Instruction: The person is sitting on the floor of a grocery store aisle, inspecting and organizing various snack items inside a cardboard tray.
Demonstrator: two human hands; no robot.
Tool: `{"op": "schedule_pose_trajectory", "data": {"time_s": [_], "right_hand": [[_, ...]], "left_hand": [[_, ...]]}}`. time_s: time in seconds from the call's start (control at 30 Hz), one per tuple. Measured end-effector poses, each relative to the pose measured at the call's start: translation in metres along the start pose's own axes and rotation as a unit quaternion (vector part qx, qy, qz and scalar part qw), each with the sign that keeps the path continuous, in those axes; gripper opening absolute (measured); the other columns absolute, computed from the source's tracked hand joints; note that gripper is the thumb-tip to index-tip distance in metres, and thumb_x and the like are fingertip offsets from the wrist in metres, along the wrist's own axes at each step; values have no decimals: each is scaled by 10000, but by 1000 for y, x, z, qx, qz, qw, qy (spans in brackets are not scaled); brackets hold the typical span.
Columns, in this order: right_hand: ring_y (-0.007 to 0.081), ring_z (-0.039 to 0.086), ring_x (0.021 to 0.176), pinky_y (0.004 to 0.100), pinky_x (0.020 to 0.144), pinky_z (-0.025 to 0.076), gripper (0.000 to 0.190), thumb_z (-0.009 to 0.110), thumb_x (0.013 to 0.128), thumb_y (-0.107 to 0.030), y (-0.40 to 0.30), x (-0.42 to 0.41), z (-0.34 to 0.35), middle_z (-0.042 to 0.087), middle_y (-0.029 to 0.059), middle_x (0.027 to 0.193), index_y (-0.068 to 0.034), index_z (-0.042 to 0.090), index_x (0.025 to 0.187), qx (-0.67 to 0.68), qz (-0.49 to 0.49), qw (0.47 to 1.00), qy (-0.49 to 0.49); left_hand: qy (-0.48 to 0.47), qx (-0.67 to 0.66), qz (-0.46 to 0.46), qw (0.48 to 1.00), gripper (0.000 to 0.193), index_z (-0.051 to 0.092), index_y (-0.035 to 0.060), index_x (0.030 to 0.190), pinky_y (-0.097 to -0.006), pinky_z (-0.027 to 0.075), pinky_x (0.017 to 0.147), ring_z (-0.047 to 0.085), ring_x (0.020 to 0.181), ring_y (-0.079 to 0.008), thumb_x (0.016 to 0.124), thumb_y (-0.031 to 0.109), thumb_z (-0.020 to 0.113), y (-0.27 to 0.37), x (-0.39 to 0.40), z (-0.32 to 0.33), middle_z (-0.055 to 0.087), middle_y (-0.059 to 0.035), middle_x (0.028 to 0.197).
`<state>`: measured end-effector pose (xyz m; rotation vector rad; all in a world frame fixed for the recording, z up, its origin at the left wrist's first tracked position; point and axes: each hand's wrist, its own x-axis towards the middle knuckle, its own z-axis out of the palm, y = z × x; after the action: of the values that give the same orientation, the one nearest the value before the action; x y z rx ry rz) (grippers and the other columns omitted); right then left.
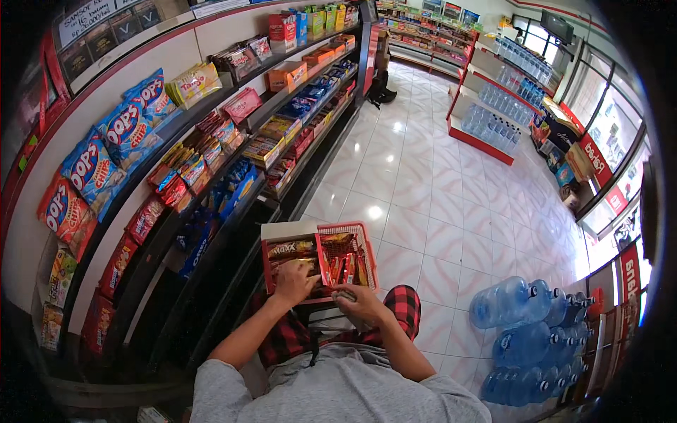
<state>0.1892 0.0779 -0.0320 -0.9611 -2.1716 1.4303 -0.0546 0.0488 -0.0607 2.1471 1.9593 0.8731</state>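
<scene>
A pink plastic basket stands before me, holding a red and white cardboard box on its left side. Brown snack packets lie in the box, and red and yellow wrapped packets lie in the basket to its right. My left hand is over the box with fingers apart, touching or just above the packets; whether it grips one is hidden. Near the front rim of the basket, my right hand is closed around a small greyish item that I cannot identify.
Snack shelves with bags of cassava chips and blue biscuit packs run along the left. Large blue water bottles lie on their sides at the right. Farther off, a red and white rack holds bottled water. White tiled floor lies between.
</scene>
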Motion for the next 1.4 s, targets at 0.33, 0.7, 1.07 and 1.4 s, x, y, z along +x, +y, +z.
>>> {"op": "schedule_pose_trajectory", "data": {"time_s": [0.33, 0.7, 1.07, 1.4], "right_hand": [[245, 669, 928, 353, 843, 510, 366, 628, 909, -275, 32, -5, -12, 701, 152, 1003, 1, 643, 1148, 0, 33, 999, 34], [338, 683, 926, 393, 839, 519, 401, 623, 869, -338, 35, -4, -19, 702, 214, 990, -14, 686, 1096, -34, 149, 988, 38], [328, 678, 932, 449, 852, 515, 299, 561, 906, -303, 80, 54, 21, 693, 193, 967, -76, 714, 1025, -232, -100, 966, 63], [375, 645, 1031, 452, 895, 499, 438, 576, 832, -289, 81, 64, 17, 677, 213, 1106, -89, 650, 1215, -58, 94, 993, -35]], "left_hand": [[-36, 50, -62, 996, 595, 594, 17, 1233, -579, 310, 1050, 525, 1179, -338, 915, 519, 582, 2, -17, 17, 583, -162, 1221], [-62, 77, -93, 991, 622, 587, 40, 1252, -683, 202, 1082, 487, 1242, -325, 905, 556, 574, 3, -17, 11, 565, -158, 1274], [12, 107, -38, 993, 685, 558, -22, 1229, -526, 343, 1069, 479, 1228, -427, 727, 384, 788, -17, -20, 4, 563, -250, 1256], [6, 106, 11, 994, 472, 596, 1, 1224, -449, 435, 998, 563, 1143, -346, 901, 334, 683, 28, -9, -12, 618, -180, 1207]]}}
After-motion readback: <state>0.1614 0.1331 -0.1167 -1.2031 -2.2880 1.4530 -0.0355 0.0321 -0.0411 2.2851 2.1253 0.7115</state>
